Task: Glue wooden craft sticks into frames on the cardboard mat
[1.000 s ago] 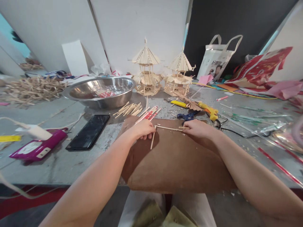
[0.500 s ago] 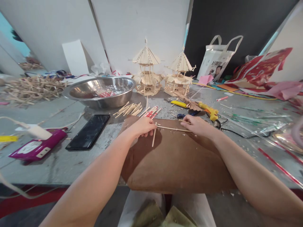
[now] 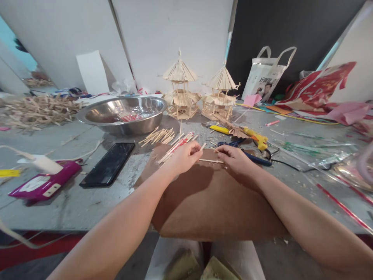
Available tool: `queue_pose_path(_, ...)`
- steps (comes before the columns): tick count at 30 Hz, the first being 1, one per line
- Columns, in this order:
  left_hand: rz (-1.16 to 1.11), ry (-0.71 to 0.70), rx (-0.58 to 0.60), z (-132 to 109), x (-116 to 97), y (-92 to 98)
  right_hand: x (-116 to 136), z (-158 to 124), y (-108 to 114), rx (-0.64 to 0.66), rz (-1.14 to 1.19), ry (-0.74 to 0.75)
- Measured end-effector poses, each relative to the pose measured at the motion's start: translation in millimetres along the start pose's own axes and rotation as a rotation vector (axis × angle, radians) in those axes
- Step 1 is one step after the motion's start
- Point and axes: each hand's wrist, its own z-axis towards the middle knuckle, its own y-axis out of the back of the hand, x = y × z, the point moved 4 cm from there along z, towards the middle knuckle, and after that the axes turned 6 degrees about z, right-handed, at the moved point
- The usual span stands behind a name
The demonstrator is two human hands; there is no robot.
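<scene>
My left hand (image 3: 186,156) is closed in a pinch on a thin wooden stick (image 3: 203,146), whose pale end sticks out past the fingertips. To its right, my right hand (image 3: 234,158) has its fingers pressed together around another small wooden stick (image 3: 215,150), mostly hidden by the fingers. Between and below the hands, a wooden stick (image 3: 210,160) lies across the brown board (image 3: 221,206). Beside the left hand lies a bundle of sticks with red-and-white paper (image 3: 176,146), partly behind it. A blue-handled tool (image 3: 258,158) rests behind the right hand.
Loose sticks (image 3: 159,136) lie before a steel basin (image 3: 122,112). Two stick-built pagodas (image 3: 180,101) stand at the back. A phone (image 3: 107,165) and a purple power strip (image 3: 46,181) are at left. A yellow glue gun (image 3: 258,138) and yellow cutter (image 3: 220,129) lie at right.
My left hand has turned, and its stick now points up and right instead of down. My right hand has shifted slightly left, closer to the left hand, uncovering the blue-handled tool.
</scene>
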Motion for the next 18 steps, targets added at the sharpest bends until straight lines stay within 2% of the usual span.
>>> queue_pose_path(3, 0.136, -0.113, -0.043, -1, -2, -5.2, -4, -1, -9, 0.024, 0.185, -0.024)
queue_pose_path(8, 0.180, -0.167, -0.038, -1, -6, -10.0, -7, -2, -14, 0.013, 0.324, -0.115)
queue_pose_path(11, 0.222, -0.165, 0.004, -1, -9, -12.3, -8, -1, -9, -0.049, 0.144, -0.124)
queue_pose_path(15, 0.246, -0.153, 0.027, -2, -12, -13.9, -7, 4, -2, -0.108, -0.259, -0.038)
queue_pose_path(18, 0.277, -0.142, 0.038, -2, -11, -14.8, -4, 5, 2, -0.175, -0.408, 0.032)
